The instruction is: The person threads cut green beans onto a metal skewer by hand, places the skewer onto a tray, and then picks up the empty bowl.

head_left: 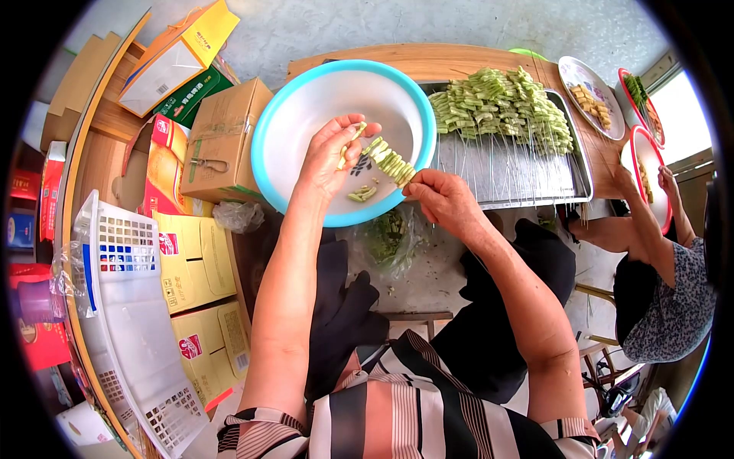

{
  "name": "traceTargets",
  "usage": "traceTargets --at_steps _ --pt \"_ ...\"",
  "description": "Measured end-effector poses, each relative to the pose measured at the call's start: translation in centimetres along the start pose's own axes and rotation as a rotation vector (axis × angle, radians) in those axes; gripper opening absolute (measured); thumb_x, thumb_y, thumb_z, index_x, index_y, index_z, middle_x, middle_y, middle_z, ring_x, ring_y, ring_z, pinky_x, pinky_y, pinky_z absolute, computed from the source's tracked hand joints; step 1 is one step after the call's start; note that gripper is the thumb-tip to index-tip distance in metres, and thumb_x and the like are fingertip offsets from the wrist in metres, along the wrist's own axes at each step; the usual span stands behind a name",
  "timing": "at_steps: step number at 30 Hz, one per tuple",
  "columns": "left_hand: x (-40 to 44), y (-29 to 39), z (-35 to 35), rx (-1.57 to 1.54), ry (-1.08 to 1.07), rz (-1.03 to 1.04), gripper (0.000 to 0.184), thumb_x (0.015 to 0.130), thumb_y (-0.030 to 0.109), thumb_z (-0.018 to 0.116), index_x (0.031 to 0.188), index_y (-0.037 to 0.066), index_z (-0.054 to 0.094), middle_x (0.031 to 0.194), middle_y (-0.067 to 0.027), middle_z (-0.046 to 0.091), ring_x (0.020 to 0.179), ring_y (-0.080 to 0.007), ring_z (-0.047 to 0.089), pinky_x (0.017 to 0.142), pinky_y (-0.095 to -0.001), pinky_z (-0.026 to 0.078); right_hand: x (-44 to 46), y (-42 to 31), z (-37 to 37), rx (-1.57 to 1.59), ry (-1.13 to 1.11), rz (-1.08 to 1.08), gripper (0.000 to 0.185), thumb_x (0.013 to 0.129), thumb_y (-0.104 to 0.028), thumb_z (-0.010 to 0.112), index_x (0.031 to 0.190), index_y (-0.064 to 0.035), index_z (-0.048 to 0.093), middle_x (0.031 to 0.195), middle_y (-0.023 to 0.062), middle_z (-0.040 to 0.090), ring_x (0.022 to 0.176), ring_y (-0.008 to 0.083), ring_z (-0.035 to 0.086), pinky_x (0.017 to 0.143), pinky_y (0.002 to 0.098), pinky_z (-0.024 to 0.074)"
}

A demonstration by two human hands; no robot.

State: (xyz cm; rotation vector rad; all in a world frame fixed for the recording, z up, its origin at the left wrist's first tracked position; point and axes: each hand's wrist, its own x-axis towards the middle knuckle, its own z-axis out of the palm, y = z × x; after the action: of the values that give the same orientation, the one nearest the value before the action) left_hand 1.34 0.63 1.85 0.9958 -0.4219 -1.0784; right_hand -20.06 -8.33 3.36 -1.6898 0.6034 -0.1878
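Observation:
Over a white basin with a blue rim [264, 145], my left hand [332, 157] pinches a short green bean piece [345, 148]. My right hand [443, 200] grips the lower end of a skewer threaded with green bean pieces [390, 162], which slants up toward my left hand. A few loose bean pieces [362, 193] lie in the bottom of the basin. To the right, a metal tray [501, 180] holds a large heap of filled skewers [508, 107], their bare sticks pointing toward me.
A co-worker [665, 283] sits at the right, hands at a red-rimmed bowl [667, 218]. Beyond the tray is a plate [567, 73] with pale pieces. Cardboard boxes [222, 138] and a white plastic basket [134, 306] stand left. A plastic bag [394, 241] lies below the basin.

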Motion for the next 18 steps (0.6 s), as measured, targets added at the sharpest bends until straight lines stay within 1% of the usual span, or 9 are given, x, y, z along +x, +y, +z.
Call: traceTargets --at_steps 14,18 --pt "-0.04 0.23 -0.71 -0.029 -0.064 -0.036 0.021 0.089 0.003 0.056 0.11 0.002 0.054 0.11 -0.021 0.063 0.058 -0.0051 0.042 0.053 -0.0165 0.039 0.05 0.35 0.09 -0.003 0.001 -0.012 0.019 0.092 -0.015 0.053 0.09 0.0003 0.064 0.054 0.0021 0.048 0.048 0.0084 0.046 0.047 0.0276 0.0377" --pt "-0.1 0.4 -0.96 -0.041 -0.074 -0.076 0.021 0.089 0.003 0.056 0.11 0.002 0.054 0.111 -0.0201 0.063 0.056 -0.0037 0.041 0.049 -0.0151 0.036 0.11 0.6 0.15 0.009 0.001 -0.009 0.018 0.093 -0.015 0.053 0.09 0.0002 0.064 0.054 0.0018 0.047 0.048 0.0081 0.045 0.047 0.0273 0.0371"
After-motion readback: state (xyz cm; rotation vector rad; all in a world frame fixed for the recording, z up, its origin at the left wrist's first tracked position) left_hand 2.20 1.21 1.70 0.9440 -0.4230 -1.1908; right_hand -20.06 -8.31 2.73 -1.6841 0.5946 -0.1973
